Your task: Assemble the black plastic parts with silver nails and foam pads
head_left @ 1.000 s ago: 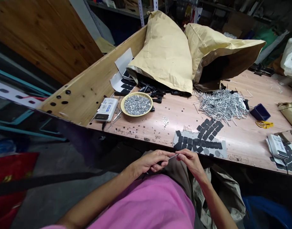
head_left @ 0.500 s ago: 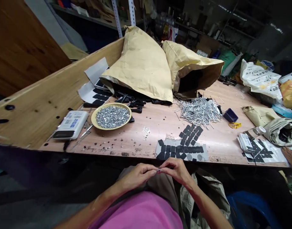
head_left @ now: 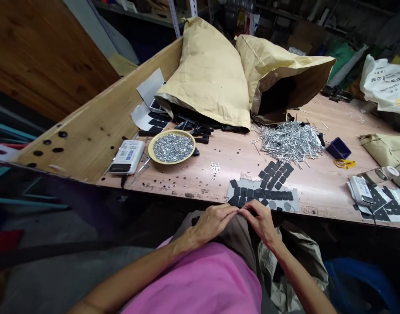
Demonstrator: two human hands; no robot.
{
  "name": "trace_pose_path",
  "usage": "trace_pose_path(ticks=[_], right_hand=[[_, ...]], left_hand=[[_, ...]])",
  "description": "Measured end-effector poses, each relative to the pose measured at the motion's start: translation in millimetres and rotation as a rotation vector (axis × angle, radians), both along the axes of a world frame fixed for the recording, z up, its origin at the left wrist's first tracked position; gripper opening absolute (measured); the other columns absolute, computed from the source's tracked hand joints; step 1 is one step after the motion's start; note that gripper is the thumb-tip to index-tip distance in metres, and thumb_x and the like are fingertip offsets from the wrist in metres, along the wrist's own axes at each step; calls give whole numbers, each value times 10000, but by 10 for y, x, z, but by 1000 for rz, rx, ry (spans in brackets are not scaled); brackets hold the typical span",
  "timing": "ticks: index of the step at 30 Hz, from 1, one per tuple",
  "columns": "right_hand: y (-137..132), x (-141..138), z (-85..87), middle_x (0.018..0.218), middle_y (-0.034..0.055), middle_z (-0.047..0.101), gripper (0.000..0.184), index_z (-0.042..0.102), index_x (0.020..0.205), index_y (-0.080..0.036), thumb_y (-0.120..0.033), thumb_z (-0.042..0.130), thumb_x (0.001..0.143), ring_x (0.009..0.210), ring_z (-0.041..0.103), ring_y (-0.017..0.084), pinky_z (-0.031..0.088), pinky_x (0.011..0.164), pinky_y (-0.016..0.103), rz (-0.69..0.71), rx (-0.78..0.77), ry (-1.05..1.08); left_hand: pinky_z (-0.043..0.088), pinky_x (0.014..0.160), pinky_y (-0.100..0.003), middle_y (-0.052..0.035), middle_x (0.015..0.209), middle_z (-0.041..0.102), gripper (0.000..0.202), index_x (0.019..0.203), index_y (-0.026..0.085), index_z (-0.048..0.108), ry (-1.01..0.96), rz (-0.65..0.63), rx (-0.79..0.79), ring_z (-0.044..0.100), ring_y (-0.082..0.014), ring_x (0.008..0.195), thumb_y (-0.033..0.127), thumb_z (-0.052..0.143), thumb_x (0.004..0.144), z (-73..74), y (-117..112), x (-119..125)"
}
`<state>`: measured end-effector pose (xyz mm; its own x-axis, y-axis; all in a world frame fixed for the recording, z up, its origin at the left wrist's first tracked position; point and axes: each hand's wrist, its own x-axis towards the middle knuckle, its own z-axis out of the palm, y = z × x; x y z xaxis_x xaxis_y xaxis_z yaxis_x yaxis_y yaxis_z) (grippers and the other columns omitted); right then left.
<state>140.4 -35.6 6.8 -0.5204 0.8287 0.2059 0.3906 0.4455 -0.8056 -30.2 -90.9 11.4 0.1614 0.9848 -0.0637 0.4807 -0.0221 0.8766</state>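
Note:
My left hand (head_left: 216, 219) and my right hand (head_left: 259, 218) meet fingertip to fingertip over my lap, just below the table's front edge. Both are pinched closed; whatever is between the fingers is too small and hidden to name. Right beyond them lies a grey sheet (head_left: 294, 203) bearing rows of black rounded pads (head_left: 263, 194). Behind the sheet is a heap of thin silver pins (head_left: 291, 141). To the left stands a yellow plate (head_left: 150, 153) full of small metal pieces (head_left: 173, 147), with a few loose washers (head_left: 214, 169) beside it.
Two large tan sacks (head_left: 209, 74) (head_left: 285, 56) lie at the back, the right one open toward me. White box-shaped devices (head_left: 128, 155) (head_left: 361, 189) sit at both sides. A dark blue tray (head_left: 339, 148) stands right of the pins. A wooden board (head_left: 98, 126) borders the left.
The view has shifted left and downward, so the table's things appear further right and higher. My hands stay together at the fingertips; the left hand has turned more back-up. The other person's hand has left view.

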Motion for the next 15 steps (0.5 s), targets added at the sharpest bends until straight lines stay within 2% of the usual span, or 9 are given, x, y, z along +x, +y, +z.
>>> trace_pose_path(ticks=[3,8,15], right_hand=[[-9,-38,-11,614,-2,595,263,607,652,-195,-400,584,815,563,545,124,444,538,231,-63,-117,66],[32,-37,20,689,12,640,262,673,699,-195,-429,599,789,591,569,121,481,571,236,-121,-400,250],[110,47,-5,736,10,626,248,729,738,-226,-467,686,705,569,560,99,494,549,234,-32,-572,379]], left_hand=[[464,738,-256,-58,830,680,239,928,206,704,-24,14,13,614,-173,761,244,475,869,19,19,19],[472,811,-260,-44,962,709,242,946,188,699,-145,45,-8,631,-178,884,235,476,866,124,106,17],[478,835,-278,-39,978,723,249,940,186,718,-187,8,-35,643,-187,886,254,495,852,191,137,65]])
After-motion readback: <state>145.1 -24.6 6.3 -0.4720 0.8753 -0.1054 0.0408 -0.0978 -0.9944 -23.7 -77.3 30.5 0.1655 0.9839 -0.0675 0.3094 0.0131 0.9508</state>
